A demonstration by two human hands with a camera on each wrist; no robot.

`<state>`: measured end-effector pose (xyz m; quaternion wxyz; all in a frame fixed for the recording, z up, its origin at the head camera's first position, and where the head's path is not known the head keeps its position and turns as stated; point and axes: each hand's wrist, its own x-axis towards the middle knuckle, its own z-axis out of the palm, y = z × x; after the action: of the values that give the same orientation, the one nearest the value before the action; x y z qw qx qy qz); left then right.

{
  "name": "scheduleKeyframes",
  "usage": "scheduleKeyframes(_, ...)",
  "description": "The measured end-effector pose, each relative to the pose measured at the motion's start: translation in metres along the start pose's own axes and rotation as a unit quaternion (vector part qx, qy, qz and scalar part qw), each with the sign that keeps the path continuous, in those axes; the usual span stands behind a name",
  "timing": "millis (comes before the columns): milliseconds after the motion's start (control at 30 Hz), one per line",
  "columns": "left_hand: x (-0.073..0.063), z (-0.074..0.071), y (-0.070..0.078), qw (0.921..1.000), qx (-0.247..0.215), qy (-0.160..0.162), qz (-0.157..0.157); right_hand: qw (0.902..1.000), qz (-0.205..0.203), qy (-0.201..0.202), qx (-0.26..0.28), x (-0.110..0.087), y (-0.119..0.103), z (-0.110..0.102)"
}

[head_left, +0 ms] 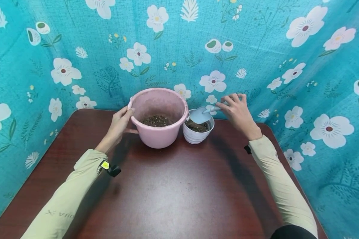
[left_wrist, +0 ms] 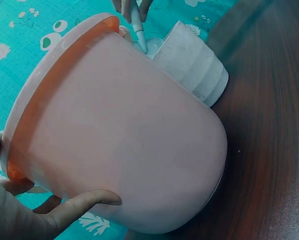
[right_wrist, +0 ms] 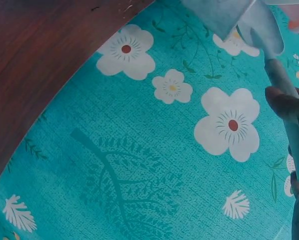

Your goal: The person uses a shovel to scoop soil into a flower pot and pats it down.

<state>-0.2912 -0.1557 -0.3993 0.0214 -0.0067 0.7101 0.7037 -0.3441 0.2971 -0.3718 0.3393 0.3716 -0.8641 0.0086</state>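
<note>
A pink bucket [head_left: 158, 136] with dark soil [head_left: 156, 120] in its bottom stands at the back of the table. My left hand [head_left: 119, 124] grips its left rim, and in the left wrist view the thumb [left_wrist: 97, 199] lies along the outer wall. Right beside the bucket is a small white ribbed pot [head_left: 196, 136] holding soil. My right hand [head_left: 236, 111] holds a light blue hand trowel [head_left: 201, 115] by its handle. The trowel's blade is tilted over the pot's mouth, overlapping the soil in the head view. In the right wrist view fingers wrap the handle [right_wrist: 284, 82].
The dark reddish-brown wooden table [head_left: 179, 192] has rounded back corners. A turquoise flowered curtain [head_left: 173, 43] hangs close behind the bucket and pot and along both sides. Bare tabletop spreads in front of the two containers.
</note>
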Motion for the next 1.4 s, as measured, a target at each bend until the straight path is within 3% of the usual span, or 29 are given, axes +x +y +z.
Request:
scheduleKeyframes(267, 0.001, -0.001, 0.002, 1.0000, -0.006, 0.004, 0.000, 0.9998, 0.006, -0.001, 0.019, 0.005, -0.004, -0.009)
scheduleKeyframes(500, -0.002, -0.004, 0.001, 1.0000, 0.004, 0.000, -0.001, 0.9986, -0.002, -0.041, 0.035, 0.006, -0.009, -0.009)
scheduleKeyframes(667, -0.003, -0.001, 0.000, 1.0000, 0.002, -0.010, 0.001, 0.9994, 0.026, 0.011, 0.019, 0.007, 0.000, -0.018)
scheduleKeyframes(833, -0.001, 0.000, 0.000, 1.0000, 0.003, -0.006, 0.001, 0.9953, 0.059, 0.077, -0.003, 0.021, 0.004, -0.032)
scheduleKeyframes(1067, -0.001, -0.001, 0.000, 0.9999, -0.001, -0.010, -0.003, 0.9862, 0.104, 0.123, -0.037, 0.047, -0.017, -0.031)
scheduleKeyframes(1200, 0.000, -0.001, 0.000, 0.9999, -0.003, -0.011, -0.001, 0.9867, 0.098, 0.123, -0.043, 0.065, -0.031, -0.025)
scheduleKeyframes(1400, 0.000, -0.002, -0.001, 0.9999, 0.000, -0.011, 0.002, 0.9895, 0.054, 0.130, -0.034, 0.092, -0.047, -0.019)
